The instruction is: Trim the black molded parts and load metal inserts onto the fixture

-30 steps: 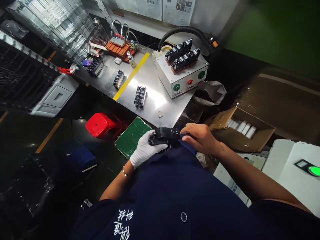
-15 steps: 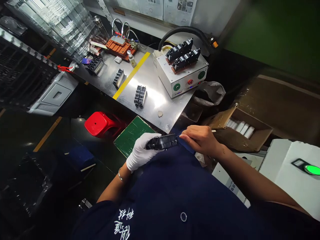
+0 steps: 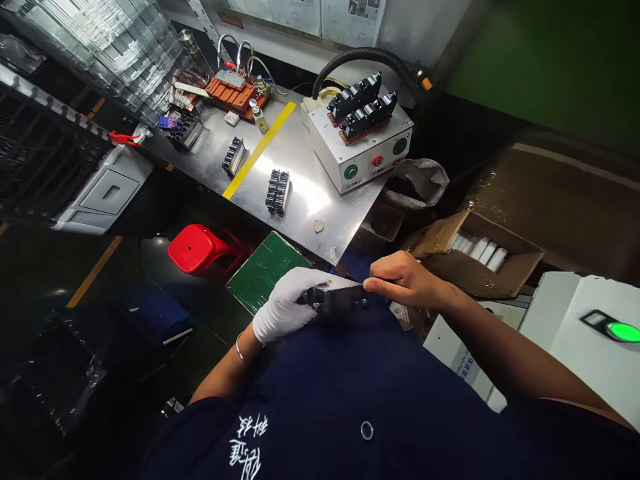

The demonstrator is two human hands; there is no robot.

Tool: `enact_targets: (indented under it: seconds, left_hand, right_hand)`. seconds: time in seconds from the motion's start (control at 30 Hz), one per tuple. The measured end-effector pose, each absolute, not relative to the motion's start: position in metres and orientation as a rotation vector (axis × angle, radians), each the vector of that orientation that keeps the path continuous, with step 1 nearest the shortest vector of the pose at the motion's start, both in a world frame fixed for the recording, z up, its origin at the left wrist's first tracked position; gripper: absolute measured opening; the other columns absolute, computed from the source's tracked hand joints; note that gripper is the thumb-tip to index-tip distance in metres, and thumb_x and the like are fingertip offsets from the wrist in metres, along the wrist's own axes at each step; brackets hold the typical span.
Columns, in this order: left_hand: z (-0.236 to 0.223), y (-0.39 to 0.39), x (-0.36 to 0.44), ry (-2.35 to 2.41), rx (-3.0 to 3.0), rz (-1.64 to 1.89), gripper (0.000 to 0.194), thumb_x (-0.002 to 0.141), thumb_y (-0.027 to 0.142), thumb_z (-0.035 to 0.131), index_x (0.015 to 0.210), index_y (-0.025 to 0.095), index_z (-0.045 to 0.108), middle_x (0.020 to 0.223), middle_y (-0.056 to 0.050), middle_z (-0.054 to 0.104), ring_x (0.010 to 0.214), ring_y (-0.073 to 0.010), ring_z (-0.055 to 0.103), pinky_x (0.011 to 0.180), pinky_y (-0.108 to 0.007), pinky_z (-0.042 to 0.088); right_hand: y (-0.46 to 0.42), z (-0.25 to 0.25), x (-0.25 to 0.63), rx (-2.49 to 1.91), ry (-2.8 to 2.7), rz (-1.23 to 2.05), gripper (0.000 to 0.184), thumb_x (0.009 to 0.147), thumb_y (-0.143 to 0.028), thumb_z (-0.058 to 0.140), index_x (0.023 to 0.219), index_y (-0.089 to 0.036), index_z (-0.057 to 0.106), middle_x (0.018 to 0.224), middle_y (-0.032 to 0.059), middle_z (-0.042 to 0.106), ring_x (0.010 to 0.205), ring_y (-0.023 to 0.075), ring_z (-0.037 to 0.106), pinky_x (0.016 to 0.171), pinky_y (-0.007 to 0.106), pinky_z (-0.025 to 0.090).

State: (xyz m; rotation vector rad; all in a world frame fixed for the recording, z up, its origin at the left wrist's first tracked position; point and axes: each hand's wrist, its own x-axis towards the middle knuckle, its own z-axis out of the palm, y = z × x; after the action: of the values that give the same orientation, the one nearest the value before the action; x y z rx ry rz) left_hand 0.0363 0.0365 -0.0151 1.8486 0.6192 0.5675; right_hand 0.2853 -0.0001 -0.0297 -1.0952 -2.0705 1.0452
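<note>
My left hand [image 3: 283,303], in a white glove, is closed around one end of a black plastic molded part [image 3: 337,300] in front of my chest. The part is tilted so that a pale flat face shows on top. My bare right hand [image 3: 400,280] is closed at the part's right end, thumb tip beside its edge. Its fingers grip a slim tool, mostly hidden now; a thin dark tip and a pale rear end showed a moment ago. Whether the tip touches the part I cannot tell.
On the metal bench [image 3: 300,227] stand black ribbed parts [image 3: 277,192], an orange fixture [image 3: 233,93] and a white control box [image 3: 357,153] carrying two black parts. A red stool [image 3: 193,250] and green board [image 3: 265,267] are left; an open carton [image 3: 520,270] is right.
The black part has been turned in my left hand, bringing its pale flat face up. My right hand has shifted slightly right, and the tool's pale rear end has gone out of sight.
</note>
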Motion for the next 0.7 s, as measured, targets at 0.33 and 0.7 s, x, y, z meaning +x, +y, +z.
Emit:
enact_targets:
  seconds: [0.33,0.7]
  left_hand:
    - [-0.051,0.028,0.018,0.927,1.932,0.847,0.045,0.071,0.018,0.079,0.114,0.02,0.064,0.102,-0.006,0.07,0.089,-0.0168,0.068,0.081,-0.03,0.056]
    - [-0.055,0.02,0.016,1.041,1.711,0.826,0.043,0.073,0.025,0.079,0.112,0.017,0.065,0.108,-0.009,0.07,0.095,-0.0205,0.068,0.087,-0.035,0.056]
  right_hand:
    - [0.012,-0.017,0.283,-1.215,-2.331,0.354,0.061,0.08,-0.075,0.049,0.067,-0.017,0.058,0.06,0.0008,0.053,0.055,0.0122,0.046,0.052,0.025,0.028]
    - [0.015,-0.014,0.277,-1.332,-2.348,0.161,0.066,0.085,-0.074,0.041,0.054,-0.018,0.051,0.052,0.0004,0.045,0.052,0.0113,0.039,0.051,0.028,0.021]
